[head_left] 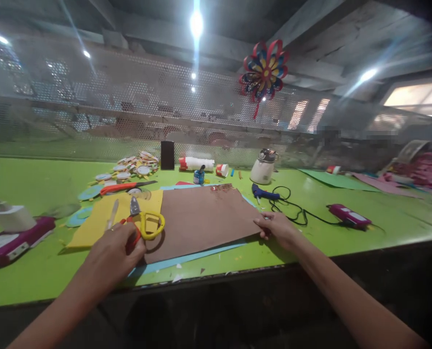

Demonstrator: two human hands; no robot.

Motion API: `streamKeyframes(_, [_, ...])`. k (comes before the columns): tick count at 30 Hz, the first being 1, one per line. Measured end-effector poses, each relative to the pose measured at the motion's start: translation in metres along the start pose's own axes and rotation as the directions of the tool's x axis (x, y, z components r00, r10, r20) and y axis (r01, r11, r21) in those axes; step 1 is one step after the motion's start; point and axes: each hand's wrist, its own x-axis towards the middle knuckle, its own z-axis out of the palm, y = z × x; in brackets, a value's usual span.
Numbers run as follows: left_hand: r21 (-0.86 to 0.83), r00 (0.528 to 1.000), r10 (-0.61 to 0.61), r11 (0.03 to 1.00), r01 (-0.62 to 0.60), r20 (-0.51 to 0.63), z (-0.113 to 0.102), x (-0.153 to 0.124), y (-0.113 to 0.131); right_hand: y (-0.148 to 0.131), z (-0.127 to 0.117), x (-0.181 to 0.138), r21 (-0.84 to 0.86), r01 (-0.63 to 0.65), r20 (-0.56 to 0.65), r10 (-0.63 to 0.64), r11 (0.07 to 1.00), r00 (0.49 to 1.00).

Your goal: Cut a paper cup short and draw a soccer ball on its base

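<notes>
A sheet of brown paper [205, 213] lies in front of me on top of light blue paper [201, 254]. My right hand [274, 227] pinches its right edge between thumb and fingers. At the left, my left hand [117, 249] is closed on the orange part of a pair of scissors [152, 226] with yellow and orange handles. The blades point away from me over a yellow sheet [94, 218]. A slim, pale knife-like tool [113, 213] rests on that sheet. Behind it lies an orange-red cutter [119, 187].
A blue glue gun [265, 193] with a black cord runs to a purple power strip [348, 216]. Another purple strip [38, 237] stands left. Toward the back are paper discs [138, 167], paper cups [199, 164], a blue bottle [199, 176] and a pale jug [262, 169].
</notes>
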Motion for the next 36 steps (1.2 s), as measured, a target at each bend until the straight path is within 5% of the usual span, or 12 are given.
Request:
streamKeyframes(6, [0.004, 0.976, 0.181, 0.983, -0.183, 0.120, 0.012, -0.003, -0.003, 0.001, -0.011, -0.015, -0.343, 0.100, -0.125, -0.151, 0.934, 0.981])
streamKeyframes(10, [-0.007, 0.972, 0.179, 0.984, -0.180, 0.152, 0.015, -0.003, -0.004, -0.003, -0.014, -0.029, -0.539, 0.224, -0.239, -0.402, 0.812, 0.884])
streamKeyframes(15, [-0.011, 0.967, 0.189, 0.982, -0.190, 0.173, 0.021, -0.001, -0.004, -0.018, 0.016, -0.029, -0.587, 0.572, 0.038, -0.686, 0.573, 0.726])
streamKeyframes(18, [-0.021, 0.965, 0.199, 0.980, -0.199, 0.172, 0.023, 0.001, -0.003, -0.014, 0.035, -0.022, -0.595, 0.616, 0.102, -0.712, 0.516, 0.695])
streamKeyframes(24, [-0.069, 0.963, 0.201, 0.979, -0.192, 0.179, 0.023, 0.007, -0.001, -0.003, 0.020, -0.005, -0.648, 0.544, 0.038, -0.691, 0.533, 0.722])
streamKeyframes(31, [-0.077, 0.968, 0.217, 0.975, -0.209, 0.125, 0.028, 0.010, -0.002, -0.016, -0.067, 0.080, -0.770, 0.225, -0.089, -0.450, 0.597, 0.889])
streamKeyframes(36, [-0.095, 0.974, 0.187, 0.980, -0.175, 0.131, 0.024, 0.005, 0.000, -0.010, -0.077, 0.133, -0.829, 0.138, -0.032, -0.292, 0.542, 0.956])
